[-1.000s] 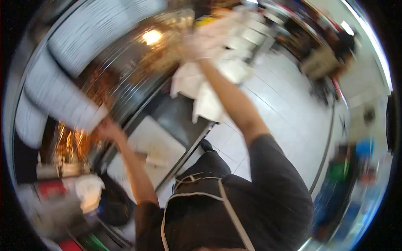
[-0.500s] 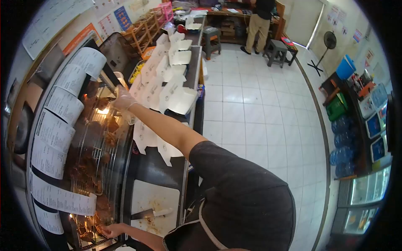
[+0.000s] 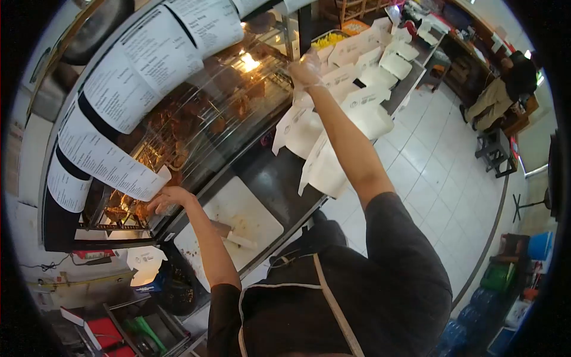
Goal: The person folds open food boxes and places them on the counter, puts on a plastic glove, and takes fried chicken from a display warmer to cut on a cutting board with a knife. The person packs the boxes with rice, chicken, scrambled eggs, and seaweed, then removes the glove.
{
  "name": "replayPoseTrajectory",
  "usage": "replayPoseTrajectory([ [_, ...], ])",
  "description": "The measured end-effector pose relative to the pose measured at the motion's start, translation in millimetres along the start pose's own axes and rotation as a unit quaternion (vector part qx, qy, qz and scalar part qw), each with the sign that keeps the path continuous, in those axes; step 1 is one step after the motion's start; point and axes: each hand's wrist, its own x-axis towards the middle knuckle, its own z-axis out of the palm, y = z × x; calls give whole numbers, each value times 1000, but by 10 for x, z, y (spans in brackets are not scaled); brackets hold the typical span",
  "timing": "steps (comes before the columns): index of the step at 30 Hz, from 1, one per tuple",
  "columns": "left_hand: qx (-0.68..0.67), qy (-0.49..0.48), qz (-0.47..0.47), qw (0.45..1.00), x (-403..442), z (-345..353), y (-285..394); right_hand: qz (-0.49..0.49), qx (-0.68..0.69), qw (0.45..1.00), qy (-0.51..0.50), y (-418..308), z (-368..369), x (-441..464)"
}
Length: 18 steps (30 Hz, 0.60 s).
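apparently the step in hand is at the lit glass cabinet [image 3: 59, 229], with both arms stretched wide along its near side. the left hand [image 3: 168, 199] is at the cabinet's left end, fingers loosely bent by the tip of a long paper strip [image 3: 119, 163]; the right hand [image 3: 306, 71], in a clear crinkled glove, is at its right end — i cannot tell whether either one grips anything. from this stance, a move would seem to call for both hands working evenly.

inside the cabinet, craggy brown food pieces [image 3: 169, 128] lie on thin wire racks near a glowing lamp [image 3: 248, 61]. thin printed sheets [image 3: 151, 50] curve over its top. beside its right end, smooth pale card boxes [image 3: 379, 118] stand open, flaps flared. in front of it — flat, round-cornered, flecked with crumbs — is a cutting board [image 3: 259, 213] bearing a white-handled knife [image 3: 239, 239].
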Motion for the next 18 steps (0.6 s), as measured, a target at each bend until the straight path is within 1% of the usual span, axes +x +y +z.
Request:
replayPoseTrajectory([
  [1,-13,2,-16,1000,36,4,26,-11,-29,999,16,-41,-33,-30],
  [2,-27,9,-31,999,89,2,36,0,-26,1000,15,-116,-69,-70],
  [3,-26,13,-35,999,126,-15,42,-37,-79,996,-2,-195,-83,-133],
  [6,-18,25,-32,999,293,-106,114,-51,22,998,-13,-420,-30,-530],
  [8,-9,42,-30,999,372,-236,149,45,-14,999,-14,-660,4,-717],
  [9,-2,51,-28,998,429,-308,188,-142,-116,974,130,-536,180,-748],
  [10,4,57,-24,998,472,-361,210,-140,-113,975,128,-354,244,-710],
  [11,9,64,-18,998,522,-422,243,-56,-39,997,41,-467,42,-668],
  [12,18,73,-14,997,551,-476,280,26,36,998,-48,-544,-62,-639],
  [13,26,79,-7,997,563,-523,299,-18,-25,1000,0,-494,19,-619],
  [14,37,81,0,996,552,-540,323,-19,-21,1000,-3,-480,63,-587],
  [16,74,49,27,996,364,-518,256,-28,-38,997,53,-422,150,-539],
  [17,62,30,28,997,238,-431,202,-35,-15,997,65,-346,216,-495],
  [18,1,14,20,1000,149,-312,194,-34,-13,998,60,-348,247,-470],
])
